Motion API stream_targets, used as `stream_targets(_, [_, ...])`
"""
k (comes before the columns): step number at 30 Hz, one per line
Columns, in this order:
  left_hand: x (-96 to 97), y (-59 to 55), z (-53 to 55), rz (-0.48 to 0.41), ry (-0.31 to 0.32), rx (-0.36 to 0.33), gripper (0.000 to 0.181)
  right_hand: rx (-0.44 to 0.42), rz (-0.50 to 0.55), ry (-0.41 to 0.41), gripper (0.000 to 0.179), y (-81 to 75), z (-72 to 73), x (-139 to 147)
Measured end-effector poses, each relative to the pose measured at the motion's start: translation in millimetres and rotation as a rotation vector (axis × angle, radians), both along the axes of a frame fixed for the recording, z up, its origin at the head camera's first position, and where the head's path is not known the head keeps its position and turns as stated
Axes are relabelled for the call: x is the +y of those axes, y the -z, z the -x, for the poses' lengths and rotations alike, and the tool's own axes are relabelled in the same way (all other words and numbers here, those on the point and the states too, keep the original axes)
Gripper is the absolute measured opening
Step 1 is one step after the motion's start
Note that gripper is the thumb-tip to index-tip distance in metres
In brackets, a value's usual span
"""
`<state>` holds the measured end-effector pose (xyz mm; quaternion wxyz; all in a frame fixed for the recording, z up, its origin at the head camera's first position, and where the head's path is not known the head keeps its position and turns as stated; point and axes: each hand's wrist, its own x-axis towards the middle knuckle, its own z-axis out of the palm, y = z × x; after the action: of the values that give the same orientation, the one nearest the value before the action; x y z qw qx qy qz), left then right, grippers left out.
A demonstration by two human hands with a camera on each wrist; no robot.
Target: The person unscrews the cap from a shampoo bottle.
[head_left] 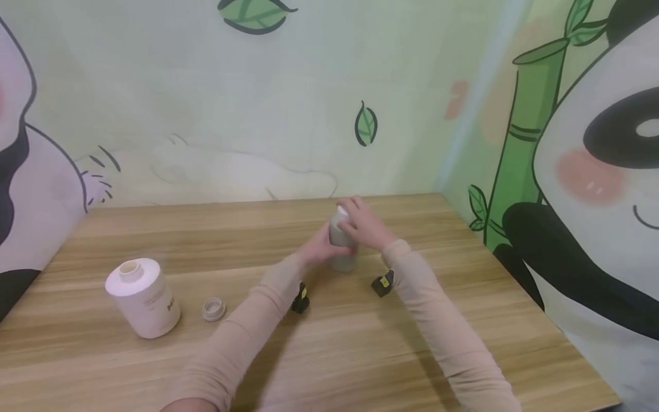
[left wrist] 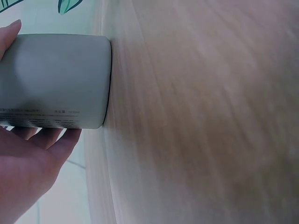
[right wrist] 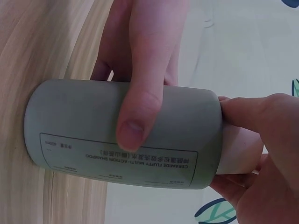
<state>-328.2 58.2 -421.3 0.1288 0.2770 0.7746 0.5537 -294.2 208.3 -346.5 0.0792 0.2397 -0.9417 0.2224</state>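
Note:
A grey-green shampoo bottle (right wrist: 187, 121) with printed lettering stands upright on the table, toward its back. Around the bottle's body curls my left hand (head_left: 321, 246), its thumb across the label side in the right wrist view and its fingertips under the printed edge in the left wrist view. My right hand (head_left: 366, 224) is at the top, fingers and thumb gripping the white cap (right wrist: 240, 148). Part of that cap is hidden by the fingers.
To the left stands a wide white bottle (head_left: 146, 300) with an uncovered neck. A small round cap (head_left: 213, 309) lies beside it. Black wrist devices (head_left: 382, 283) sit below both forearms. A painted wall (head_left: 309, 114) rises behind the wooden table (head_left: 350, 355).

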Motion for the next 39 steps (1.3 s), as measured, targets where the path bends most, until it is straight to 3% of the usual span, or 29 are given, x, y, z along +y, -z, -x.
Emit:
stream_targets(8, [-1.7,-1.4,-1.2,0.009,-0.015,-0.012,0.080,-0.043,0.009,-0.009,0.047,-3.7,-0.2,2])
stream_targets(13, [-13.4,-6.5,-5.6,0.001,-0.047,0.029,0.077,-0.076,0.040,-0.026,0.048,-12.4,-0.1,-4])
stream_targets(18, [-33.5,-15.0,-15.4,0.029,-0.096,0.098,0.075,-0.056,0.063,-0.061,0.050,-21.7,-8.3,-15])
stream_targets(25, [-70.3,-48.0,-45.1,0.105,-0.153,0.172,0.077,0.031,0.179,-0.124,0.049,-45.1,-35.6,-38])
stream_targets(29, [-98.9,-63.5,-67.7,0.167,-0.187,0.266,0.077,0.179,0.150,-0.202,0.043,-54.1,-53.6,-59])
stream_targets(33, [-125.6,-70.0,-91.0,0.333,-0.255,0.391,0.074,0.343,0.063,-0.250,0.041,-52.3,-70.0,-78])
stream_targets(39, [-158.3,-68.1,-115.3,0.505,-0.325,0.500,0.072,0.453,0.022,-0.276,0.039,-36.2,-79.3,-104])
